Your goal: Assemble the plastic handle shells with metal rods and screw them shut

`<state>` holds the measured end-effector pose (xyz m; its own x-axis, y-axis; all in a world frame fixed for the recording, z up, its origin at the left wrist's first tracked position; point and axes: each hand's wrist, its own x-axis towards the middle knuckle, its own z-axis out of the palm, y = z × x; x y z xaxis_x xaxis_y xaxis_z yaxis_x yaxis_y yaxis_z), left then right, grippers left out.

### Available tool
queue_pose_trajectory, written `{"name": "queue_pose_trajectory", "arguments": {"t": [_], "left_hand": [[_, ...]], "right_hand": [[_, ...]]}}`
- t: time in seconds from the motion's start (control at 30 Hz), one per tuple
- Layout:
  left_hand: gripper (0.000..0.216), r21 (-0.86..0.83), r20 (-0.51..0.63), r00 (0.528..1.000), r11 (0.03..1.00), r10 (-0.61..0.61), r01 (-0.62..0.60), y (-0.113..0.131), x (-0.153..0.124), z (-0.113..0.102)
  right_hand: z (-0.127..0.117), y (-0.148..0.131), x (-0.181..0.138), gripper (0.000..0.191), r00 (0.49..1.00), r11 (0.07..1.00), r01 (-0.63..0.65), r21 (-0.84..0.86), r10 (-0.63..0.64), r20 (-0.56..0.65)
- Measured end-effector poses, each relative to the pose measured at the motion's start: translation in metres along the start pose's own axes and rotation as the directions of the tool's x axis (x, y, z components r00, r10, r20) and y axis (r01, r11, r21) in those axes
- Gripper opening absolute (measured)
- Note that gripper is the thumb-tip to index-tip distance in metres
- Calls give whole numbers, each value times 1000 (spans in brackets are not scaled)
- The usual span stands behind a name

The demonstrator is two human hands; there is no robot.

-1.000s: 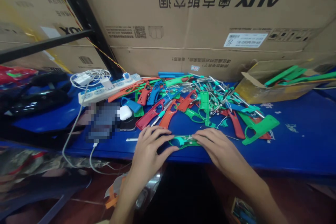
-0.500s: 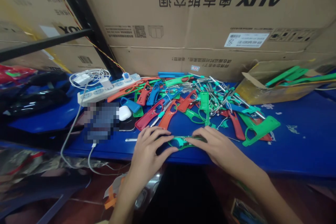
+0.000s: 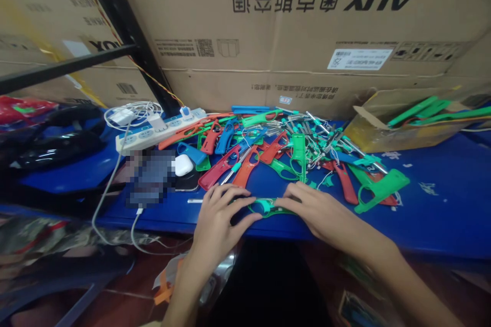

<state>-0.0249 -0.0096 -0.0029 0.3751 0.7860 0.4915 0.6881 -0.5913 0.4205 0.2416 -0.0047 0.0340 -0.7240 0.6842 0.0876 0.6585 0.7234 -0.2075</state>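
Observation:
Between my hands, near the front edge of the blue table, lies a green stick lighter [image 3: 266,207] with its inside showing and a teal trigger part in it. My left hand [image 3: 220,217] has its fingers and thumb closed around the front end. A thin metal tube [image 3: 195,201] sticks out to the left past that hand. My right hand [image 3: 312,209] is closed on the handle end, its fingertips pressed on the inner parts and covering them. Just beyond the hands is a heap of lighter shells, among them an orange shell [image 3: 247,166] and a green shell [image 3: 299,153].
Metal tubes and teal parts with wires [image 3: 316,135] are heaped at the back. An open carton [image 3: 406,130] of green shells stands at right. A power strip [image 3: 161,130], phone [image 3: 151,181] and white earbud case [image 3: 183,165] lie left. Large cardboard boxes [image 3: 215,15] wall the back.
My right hand's fingers have shifted slightly left along the green lighter. My left hand keeps its hold; the view has moved very little.

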Motion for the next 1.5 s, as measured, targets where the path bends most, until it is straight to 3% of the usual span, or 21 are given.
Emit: {"name": "queue_pose_trajectory", "arguments": {"t": [0.23,0.53,0.83,1.0,1.1,1.3,1.5], "left_hand": [[23,14,-10,1000,1000,20,-20,-2,-1,1],[22,-1,-3,1000,1000,-4,4,2,0,-1],[29,8,22,999,1000,-23,23,8,-1,-6],[19,-61,-89,996,998,0,-6,21,2,-1],[14,-76,-91,996,997,18,-25,29,3,7],[13,-69,-156,988,998,0,-11,36,8,15],[9,-80,-119,993,997,-22,13,38,11,14]], "right_hand": [[-13,-4,7,44,1000,1000,0,-7,0,27],[-10,3,1,38,997,997,5,82,2,-83],[7,-6,0,29,946,987,-9,161,60,-319],[23,-12,-2,26,900,974,-19,224,114,-420],[29,-14,-4,22,872,972,-6,236,121,-474],[28,-16,-4,21,869,976,4,219,105,-484],[29,-17,-4,22,871,980,5,200,94,-483]]}}
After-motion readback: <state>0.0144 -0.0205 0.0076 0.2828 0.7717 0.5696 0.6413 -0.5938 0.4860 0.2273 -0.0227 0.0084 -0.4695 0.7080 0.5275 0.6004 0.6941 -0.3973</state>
